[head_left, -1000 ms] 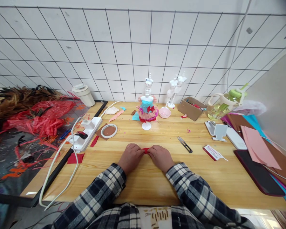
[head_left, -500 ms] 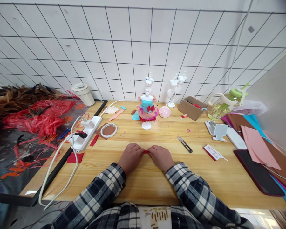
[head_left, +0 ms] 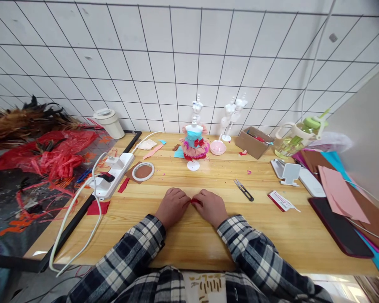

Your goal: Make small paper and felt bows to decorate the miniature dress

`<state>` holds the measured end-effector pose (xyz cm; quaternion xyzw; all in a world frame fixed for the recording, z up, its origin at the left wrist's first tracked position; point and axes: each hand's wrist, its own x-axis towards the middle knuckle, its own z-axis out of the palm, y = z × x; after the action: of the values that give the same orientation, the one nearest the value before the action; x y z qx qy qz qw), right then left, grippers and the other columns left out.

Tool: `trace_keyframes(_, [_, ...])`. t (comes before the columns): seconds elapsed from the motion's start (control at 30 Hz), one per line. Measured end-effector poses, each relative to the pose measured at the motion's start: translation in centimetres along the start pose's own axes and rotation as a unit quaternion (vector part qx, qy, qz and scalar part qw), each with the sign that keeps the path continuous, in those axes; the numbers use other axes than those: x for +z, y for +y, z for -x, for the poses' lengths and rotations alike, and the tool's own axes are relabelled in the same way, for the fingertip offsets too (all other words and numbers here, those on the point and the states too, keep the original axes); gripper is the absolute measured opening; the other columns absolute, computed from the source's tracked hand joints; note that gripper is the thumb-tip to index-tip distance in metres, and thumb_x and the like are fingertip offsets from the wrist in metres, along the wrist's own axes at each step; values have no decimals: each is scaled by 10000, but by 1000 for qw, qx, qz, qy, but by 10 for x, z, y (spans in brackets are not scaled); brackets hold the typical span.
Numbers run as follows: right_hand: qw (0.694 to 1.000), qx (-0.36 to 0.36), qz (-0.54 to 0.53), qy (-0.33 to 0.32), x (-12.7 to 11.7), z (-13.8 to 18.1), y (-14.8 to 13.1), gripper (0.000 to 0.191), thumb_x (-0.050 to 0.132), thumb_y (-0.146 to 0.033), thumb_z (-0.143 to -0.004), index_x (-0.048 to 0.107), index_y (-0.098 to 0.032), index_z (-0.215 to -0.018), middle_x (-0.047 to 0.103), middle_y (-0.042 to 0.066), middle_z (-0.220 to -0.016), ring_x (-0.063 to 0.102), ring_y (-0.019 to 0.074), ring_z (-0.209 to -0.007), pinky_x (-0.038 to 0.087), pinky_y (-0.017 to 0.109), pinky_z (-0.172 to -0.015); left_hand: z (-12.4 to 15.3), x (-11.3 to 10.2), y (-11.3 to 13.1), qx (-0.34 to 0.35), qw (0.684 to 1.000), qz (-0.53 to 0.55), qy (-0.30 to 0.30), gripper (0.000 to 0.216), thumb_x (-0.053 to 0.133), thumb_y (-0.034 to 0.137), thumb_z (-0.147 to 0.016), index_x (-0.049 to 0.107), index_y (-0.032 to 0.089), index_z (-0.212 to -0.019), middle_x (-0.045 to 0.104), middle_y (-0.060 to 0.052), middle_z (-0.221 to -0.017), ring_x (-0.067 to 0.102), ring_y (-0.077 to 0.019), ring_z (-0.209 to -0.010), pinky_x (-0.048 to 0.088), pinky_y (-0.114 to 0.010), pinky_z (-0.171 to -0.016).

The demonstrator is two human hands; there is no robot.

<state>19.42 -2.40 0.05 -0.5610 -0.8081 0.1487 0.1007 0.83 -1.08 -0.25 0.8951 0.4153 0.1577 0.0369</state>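
Close together over the wooden table, my left hand (head_left: 173, 206) and my right hand (head_left: 211, 207) pinch a small red strip (head_left: 195, 201), perhaps crepe paper. Most of the strip is hidden by my fingers. Straight ahead stands a small white dress form wearing a blue and pink ruffled dress (head_left: 194, 143) with a red bow (head_left: 198, 142). Thread snips (head_left: 244, 190) lie to the right of my right hand. Left of my hands are a roll of white tape (head_left: 143, 171) and red scraps (head_left: 98, 207).
A power strip (head_left: 115, 176) with white cables lies on the left, near red plastic and feathers. Behind are a pink bowl (head_left: 217, 147), bare white dress forms (head_left: 230, 115) and a cardboard box (head_left: 254, 143). A phone stand (head_left: 290, 174), dark tablet-like object (head_left: 339, 227) and green-lidded jug (head_left: 292, 141) occupy the right.
The view has shifted slightly. Both hands stay close together on the red strip, with the fingertips moving a little and the strip turned slightly.
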Motion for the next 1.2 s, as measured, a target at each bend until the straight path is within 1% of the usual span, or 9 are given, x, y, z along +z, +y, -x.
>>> trace_keyframes(0.13, [1000, 2, -3, 18, 3, -2, 0, 201, 505, -362, -933, 694, -293, -943, 629, 7, -946, 584, 151, -876, 355, 259, -660, 1, -2, 2, -5, 1000, 8, 14, 200, 508, 224, -898, 696, 203, -834, 660, -63, -859, 557, -219, -903, 402, -397, -833])
trace_keyframes(0.27, [999, -13, 21, 40, 5, -1, -1, 218, 481, -335, -944, 683, -261, -903, 619, 15, -903, 570, 150, -852, 342, 262, -644, 4, -4, 6, -13, 998, 13, 65, 202, 557, 260, -865, 691, 239, -1015, 645, -78, -1116, 508, -270, -1147, 341, -461, -969])
trace_keyframes(0.33, [998, -30, 32, 55, 5, 0, -1, 219, 468, -324, -952, 674, -258, -920, 620, 18, -903, 562, 150, -852, 344, 262, -655, 5, -5, 8, -22, 996, 3, 83, 206, 569, 286, -863, 687, 261, -1030, 636, -71, -1175, 477, -290, -1218, 293, -496, -1011])
trace_keyframes(0.47, [995, -54, 50, 72, 6, 3, -1, 195, 476, -317, -952, 662, -259, -935, 623, 19, -903, 552, 154, -851, 350, 262, -673, 6, -5, 9, -29, 994, -11, 103, 138, 564, 282, -877, 700, 282, -897, 658, -38, -1158, 498, -279, -1229, 243, -520, -1034])
trace_keyframes(0.87, [988, -99, 54, 104, 10, 5, 2, 254, 454, -338, -970, 680, -261, -884, 636, 25, -863, 542, 161, -821, 377, 271, -690, 6, -3, 8, -29, 994, 8, 101, 163, 573, 203, -871, 698, 283, -803, 699, 2, -1055, 534, -249, -1199, 235, -520, -1036])
trace_keyframes(0.97, [986, -98, 8, 138, 0, 0, 19, 235, 477, -361, -955, 676, -256, -1025, 657, 40, -970, 547, 176, -890, 407, 281, -777, 8, -2, 2, -30, 994, 25, 97, 162, 573, 189, -858, 706, 272, -815, 690, -12, -1054, 521, -250, -1198, 286, -495, -1019])
trace_keyframes(1.03, [982, -45, -8, 185, -9, -8, 39, 279, 476, -336, -953, 653, -220, -1134, 655, 68, -1049, 540, 196, -955, 408, 304, -848, 8, 0, -3, -42, 993, 41, 101, 146, 586, 200, -846, 716, 265, -828, 684, -28, -1046, 521, -253, -1177, 334, -470, -988])
trace_keyframes(1.1, [981, 5, 3, 194, -18, -16, 59, 243, 499, -302, -936, 694, -213, -1051, 651, 75, -1073, 525, 213, -981, 402, 331, -881, 8, 2, -8, -59, 991, 59, 106, 134, 597, 219, -840, 725, 257, -832, 677, -42, -1038, 526, -256, -1146, 369, -456, -960])
trace_keyframes(1.2, [986, 19, 14, 164, -23, -26, 76, 192, 570, -281, -891, 715, -237, -1009, 633, 65, -1169, 493, 231, -1082, 377, 363, -931, 6, 3, -12, -75, 988, 81, 109, 144, 588, 231, -845, 729, 245, -819, 674, -54, -1019, 541, -251, -1101, 398, -451, -937])
